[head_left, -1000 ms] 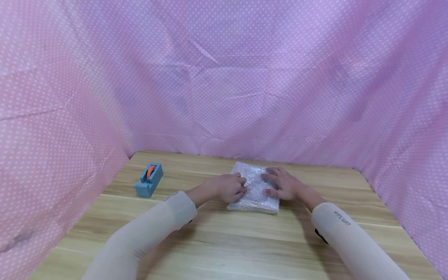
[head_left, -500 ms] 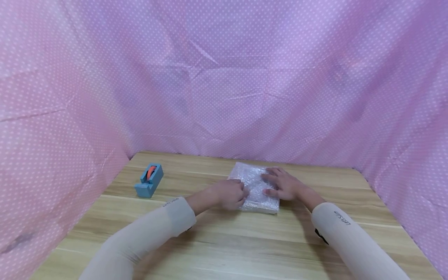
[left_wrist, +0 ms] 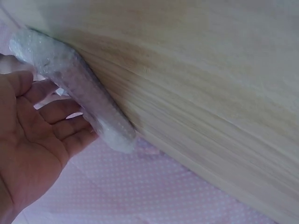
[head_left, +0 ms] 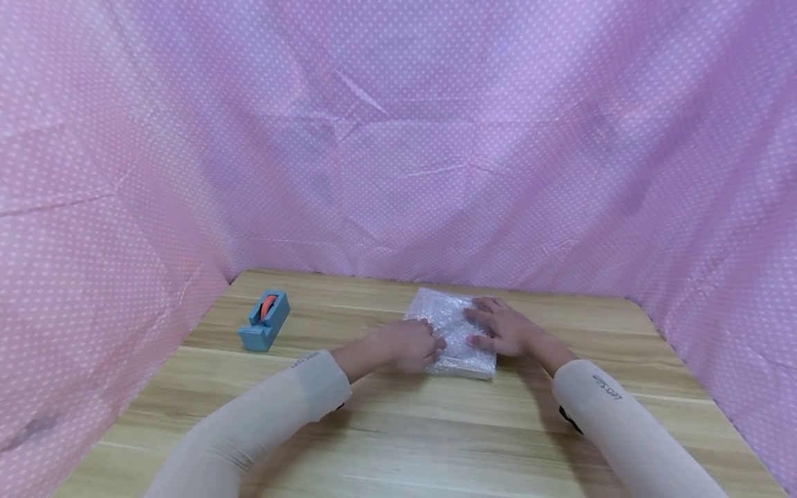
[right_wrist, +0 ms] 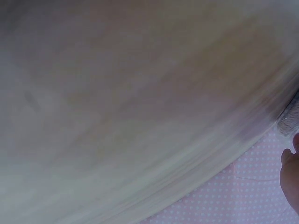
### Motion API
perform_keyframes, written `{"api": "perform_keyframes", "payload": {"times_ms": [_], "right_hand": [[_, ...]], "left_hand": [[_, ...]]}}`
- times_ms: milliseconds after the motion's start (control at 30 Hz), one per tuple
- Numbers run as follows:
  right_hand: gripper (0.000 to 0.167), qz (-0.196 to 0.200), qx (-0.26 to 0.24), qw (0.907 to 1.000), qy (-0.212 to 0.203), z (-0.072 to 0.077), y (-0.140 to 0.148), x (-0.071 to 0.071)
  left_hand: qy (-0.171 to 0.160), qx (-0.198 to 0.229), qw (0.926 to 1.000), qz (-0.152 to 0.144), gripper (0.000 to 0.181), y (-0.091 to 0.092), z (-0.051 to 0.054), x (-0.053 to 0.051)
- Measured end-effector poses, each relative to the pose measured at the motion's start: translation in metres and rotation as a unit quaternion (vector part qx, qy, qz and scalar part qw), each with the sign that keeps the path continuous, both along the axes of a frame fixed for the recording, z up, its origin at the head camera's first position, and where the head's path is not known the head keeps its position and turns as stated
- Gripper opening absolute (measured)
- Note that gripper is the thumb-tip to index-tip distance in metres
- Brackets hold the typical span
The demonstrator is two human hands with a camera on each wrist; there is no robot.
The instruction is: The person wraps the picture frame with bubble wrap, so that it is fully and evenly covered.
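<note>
A flat package wrapped in clear bubble wrap [head_left: 445, 311] lies on the table towards the back. My left hand [head_left: 407, 344] rests on its left side, covering the near-left corner. In the left wrist view the fingers of that hand [left_wrist: 39, 135] reach out loosely and touch the top of the wrapped package [left_wrist: 86, 86], the palm free of it. On the package's right part, my right hand [head_left: 507, 330] lies with spread fingers, holding nothing in its grasp. Only a bit of the right hand [right_wrist: 292, 175] shows at the edge of the right wrist view.
A blue tape dispenser [head_left: 265, 321] with an orange roll stands to the left on the wooden table [head_left: 423, 436]. Pink dotted cloth [head_left: 398, 173] hangs behind the table and at both sides.
My left hand has shifted nearer to me along the package's left side and now covers its near-left corner. The right hand and the package have stayed in place.
</note>
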State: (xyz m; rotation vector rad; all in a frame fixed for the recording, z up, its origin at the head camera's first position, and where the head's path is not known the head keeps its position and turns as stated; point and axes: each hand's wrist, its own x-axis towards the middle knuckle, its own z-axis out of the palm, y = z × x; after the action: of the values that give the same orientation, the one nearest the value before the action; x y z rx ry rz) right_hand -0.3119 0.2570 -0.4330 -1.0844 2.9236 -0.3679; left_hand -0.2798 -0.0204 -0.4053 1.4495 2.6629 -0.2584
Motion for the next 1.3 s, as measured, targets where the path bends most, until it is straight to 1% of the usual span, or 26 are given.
{"api": "perform_keyframes", "payload": {"times_ms": [67,133,200,267,333,433,667,733,1000,1300], "right_hand": [[0.070,0.001,-0.001,1.0000,0.002,0.000,0.000,0.000],[0.070,0.002,-0.001,1.0000,0.003,0.001,0.000,0.000],[0.070,0.003,0.000,1.0000,0.006,0.001,0.000,0.000],[0.069,0.004,0.003,0.9999,0.010,0.001,0.000,-0.001],[0.069,0.005,0.006,0.9999,0.012,0.001,0.000,-0.002],[0.070,0.005,0.013,0.9998,0.014,0.001,0.000,-0.002],[0.074,0.007,0.032,0.9993,0.020,-0.003,0.002,0.000],[0.075,0.005,0.037,0.9990,0.024,-0.005,0.002,-0.001],[0.075,0.005,0.045,0.9985,0.031,-0.004,0.000,-0.002],[0.074,0.011,0.048,0.9981,0.038,-0.003,0.000,-0.002]], "left_hand": [[0.015,-0.017,0.9997,0.003,0.043,0.001,0.000,0.003],[0.022,-0.028,0.9993,0.011,0.045,0.001,0.000,0.005],[0.022,-0.031,0.9991,0.020,0.047,0.001,0.000,0.006],[0.016,-0.023,0.9991,0.031,0.048,0.001,0.000,0.006],[0.008,-0.007,0.9991,0.040,0.047,0.000,-0.001,0.006],[-0.005,0.006,0.9990,0.044,0.047,-0.001,-0.002,0.005],[-0.069,0.028,0.9960,0.049,0.049,-0.007,-0.007,0.001],[-0.079,0.030,0.9951,0.051,0.049,-0.009,-0.008,0.000],[-0.064,0.014,0.9969,0.044,0.047,-0.011,-0.004,0.003],[-0.066,0.007,0.9966,0.049,0.047,-0.011,0.000,0.006]]}}
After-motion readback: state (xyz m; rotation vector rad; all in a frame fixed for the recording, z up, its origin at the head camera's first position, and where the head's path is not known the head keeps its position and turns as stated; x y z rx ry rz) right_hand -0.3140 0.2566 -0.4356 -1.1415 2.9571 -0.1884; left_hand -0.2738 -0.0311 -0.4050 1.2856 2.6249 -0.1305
